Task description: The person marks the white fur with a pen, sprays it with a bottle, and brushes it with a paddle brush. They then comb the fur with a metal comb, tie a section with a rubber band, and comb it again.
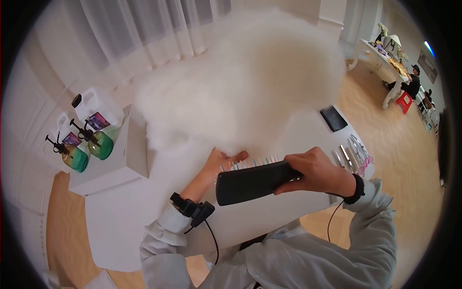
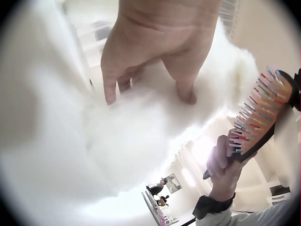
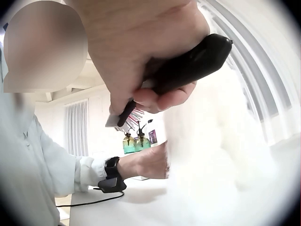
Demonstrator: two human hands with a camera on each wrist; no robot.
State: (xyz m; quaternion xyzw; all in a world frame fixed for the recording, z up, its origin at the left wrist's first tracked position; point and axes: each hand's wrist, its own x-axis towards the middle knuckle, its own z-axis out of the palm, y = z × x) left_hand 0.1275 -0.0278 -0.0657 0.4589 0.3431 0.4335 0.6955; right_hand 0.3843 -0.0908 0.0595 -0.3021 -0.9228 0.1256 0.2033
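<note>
A large, fluffy white mass of fur (image 1: 207, 91) stands on the white table. My left hand (image 1: 211, 168) touches its near side; in the left wrist view the left hand (image 2: 155, 52) has its thumb spread from the fingers, tips resting in the fur (image 2: 127, 136). My right hand (image 1: 320, 171) grips a black brush (image 1: 250, 183) by the handle, its coloured bristles turned toward the fur and the left hand. In the right wrist view the right hand (image 3: 146, 52) has its fingers curled round the black handle (image 3: 188, 66). The brush stands apart from the fur in the left wrist view.
On the left, a white box (image 1: 130, 154) bears two green spray bottles (image 1: 101, 145) and white jugs (image 1: 98, 113). A black pouch (image 1: 333, 119) and scissors and combs (image 1: 353, 156) lie at the right. Behind them, a person (image 1: 411, 86) sits by another table (image 1: 385, 60).
</note>
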